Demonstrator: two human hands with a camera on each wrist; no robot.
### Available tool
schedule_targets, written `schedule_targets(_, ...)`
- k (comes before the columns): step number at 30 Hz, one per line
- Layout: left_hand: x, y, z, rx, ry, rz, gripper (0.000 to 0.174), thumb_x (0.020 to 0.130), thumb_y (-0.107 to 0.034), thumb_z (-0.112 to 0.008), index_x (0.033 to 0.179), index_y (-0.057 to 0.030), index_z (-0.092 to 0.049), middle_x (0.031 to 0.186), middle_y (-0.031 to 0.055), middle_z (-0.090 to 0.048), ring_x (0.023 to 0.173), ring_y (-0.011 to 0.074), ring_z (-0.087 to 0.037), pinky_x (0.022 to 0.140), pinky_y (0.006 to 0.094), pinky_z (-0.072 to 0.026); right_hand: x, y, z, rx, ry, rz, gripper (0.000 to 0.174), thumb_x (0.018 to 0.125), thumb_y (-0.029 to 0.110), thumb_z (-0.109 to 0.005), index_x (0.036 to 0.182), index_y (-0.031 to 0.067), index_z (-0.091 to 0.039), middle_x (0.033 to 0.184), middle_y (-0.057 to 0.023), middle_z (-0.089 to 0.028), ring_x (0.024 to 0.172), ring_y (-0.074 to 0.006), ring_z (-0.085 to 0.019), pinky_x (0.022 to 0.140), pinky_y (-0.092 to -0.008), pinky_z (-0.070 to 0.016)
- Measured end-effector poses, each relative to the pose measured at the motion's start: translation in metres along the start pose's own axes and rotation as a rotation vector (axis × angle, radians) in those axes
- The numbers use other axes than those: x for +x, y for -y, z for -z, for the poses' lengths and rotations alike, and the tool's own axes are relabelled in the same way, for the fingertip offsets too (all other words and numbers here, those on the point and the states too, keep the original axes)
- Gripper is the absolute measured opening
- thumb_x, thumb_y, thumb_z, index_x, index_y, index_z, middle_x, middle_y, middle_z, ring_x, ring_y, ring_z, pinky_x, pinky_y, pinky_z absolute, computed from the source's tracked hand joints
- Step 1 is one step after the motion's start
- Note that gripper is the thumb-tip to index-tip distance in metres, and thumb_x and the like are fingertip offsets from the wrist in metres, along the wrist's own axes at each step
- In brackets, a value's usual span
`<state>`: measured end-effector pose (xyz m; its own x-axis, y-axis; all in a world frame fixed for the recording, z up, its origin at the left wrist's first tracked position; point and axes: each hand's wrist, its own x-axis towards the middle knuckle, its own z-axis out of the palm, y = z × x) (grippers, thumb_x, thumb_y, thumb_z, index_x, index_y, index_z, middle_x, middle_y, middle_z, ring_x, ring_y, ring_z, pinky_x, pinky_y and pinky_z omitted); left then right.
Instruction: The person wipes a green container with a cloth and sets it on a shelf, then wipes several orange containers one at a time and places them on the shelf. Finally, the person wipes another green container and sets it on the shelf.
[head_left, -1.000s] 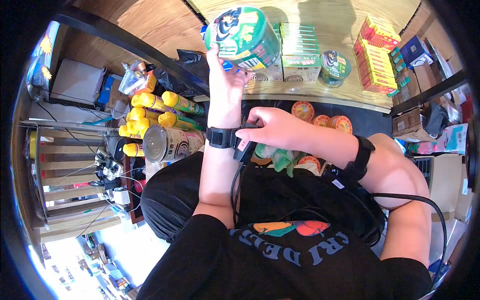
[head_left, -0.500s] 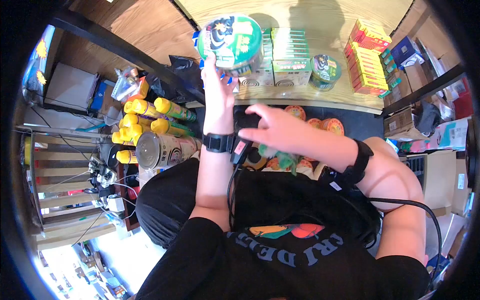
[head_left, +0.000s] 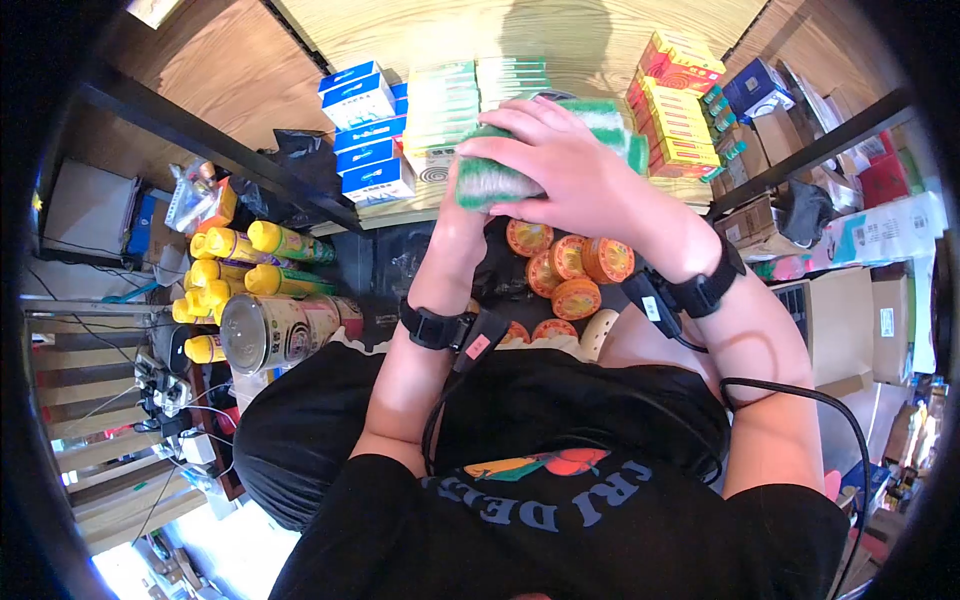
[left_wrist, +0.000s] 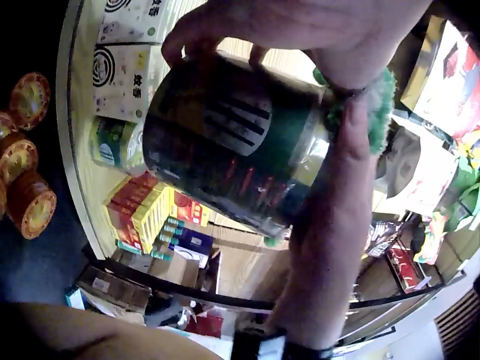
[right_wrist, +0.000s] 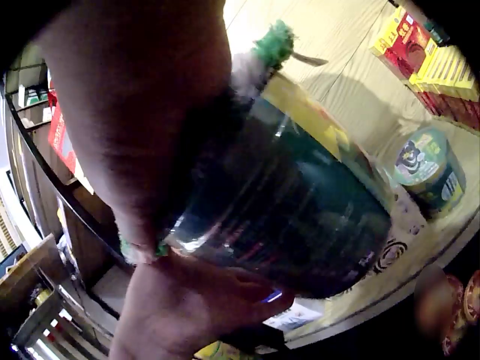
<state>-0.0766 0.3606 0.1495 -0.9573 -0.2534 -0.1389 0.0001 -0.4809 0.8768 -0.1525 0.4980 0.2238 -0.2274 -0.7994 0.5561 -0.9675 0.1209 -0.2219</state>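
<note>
With the person's body as the middle of the clock, I see both hands raised at twelve o'clock, over the wooden shelf (head_left: 384,210). The left hand (right_wrist: 191,304) grips a big green tub (left_wrist: 225,139), its fingers curled round the side, and the right hand (head_left: 575,165) grips a green and white fluffy cloth (head_left: 492,184) and presses it against one end of that tub. To me it looks like a wipe-down in mid-course: the cloth is on the tub, but the tub is up in the hands, not set down on the shelf. How much of its surface has been gone over, I cannot tell. A smaller green tub (right_wrist: 431,169) stands on the shelf, and whether it has had its turn I can't say either. The stock there looks fairly orderly, blue and white boxes (head_left: 375,175) stacked at eleven o'clock and yellow and red boxes (head_left: 680,125) at one. Orange round tins (head_left: 575,262) lie nearer the body, between twelve and one, and yellow-capped bottles (head_left: 275,240) cluster at ten; neither hand is touching those.
</note>
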Motion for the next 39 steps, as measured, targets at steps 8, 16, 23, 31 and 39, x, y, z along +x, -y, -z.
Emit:
schedule_targets(8,-0.011,-0.027,-0.014,0.1,-0.098,0.002,0.05,0.089,-0.029,-0.058,0.13,-0.0099,-0.038,0.113,0.0062,-0.055,0.097,0.0136,-0.056,0.08,0.0299,-0.0444,0.002,-0.016,0.007,-0.265,-0.04,-0.101,0.05,0.081,0.042,-0.062,0.128,0.0244,-0.052,0.132,-0.0117,-0.05,0.12,-0.0348,-0.047,0.102,-0.0475,-0.0352)
schedule_targets(16,0.002,-0.039,-0.008,-0.293,0.254,-0.047,0.058,0.089,-0.042,-0.05,0.136,-0.0097,-0.04,0.133,0.0118,-0.049,0.119,0.0276,-0.051,0.095,0.0489,-0.0438,-0.007,-0.051,0.036,1.277,-0.387,-0.612,0.059,0.096,0.045,-0.045,0.136,0.0039,-0.032,0.132,-0.007,-0.038,0.121,-0.0141,-0.04,0.101,-0.0274,-0.0324)
schedule_targets(23,0.001,-0.026,-0.02,-0.672,0.322,0.276,0.068,0.088,-0.059,-0.036,0.14,-0.0141,-0.035,0.142,0.0155,-0.037,0.128,0.0375,-0.037,0.102,0.0617,-0.029,0.003,-0.025,0.033,0.976,-0.321,-0.598,0.045,0.095,0.035,-0.052,0.124,0.001,-0.054,0.108,-0.0006,-0.061,0.098,-0.0055,-0.055,0.086,-0.0215,-0.0447)
schedule_targets(31,-0.003,-0.002,-0.016,-0.95,0.37,0.391,0.063,0.093,-0.053,-0.036,0.138,-0.0094,-0.033,0.14,0.0179,-0.035,0.125,0.0372,-0.039,0.102,0.0605,-0.0331,0.002,-0.025,0.029,0.827,-0.178,-0.531,0.037,0.092,0.039,-0.054,0.105,0.0057,-0.064,0.1,-0.0039,-0.063,0.092,-0.0123,-0.058,0.082,-0.0286,-0.0461)
schedule_targets(39,0.036,0.021,0.043,-0.756,0.079,0.218,0.065,0.089,-0.059,-0.033,0.127,-0.0093,-0.048,0.125,0.0149,-0.052,0.112,0.0315,-0.052,0.095,0.049,-0.0444,0.001,0.005,0.003,0.318,0.249,-0.231,0.03,0.091,0.032,-0.053,0.111,0.0111,-0.063,0.094,-0.0084,-0.065,0.092,-0.022,-0.062,0.083,-0.0395,-0.0477)
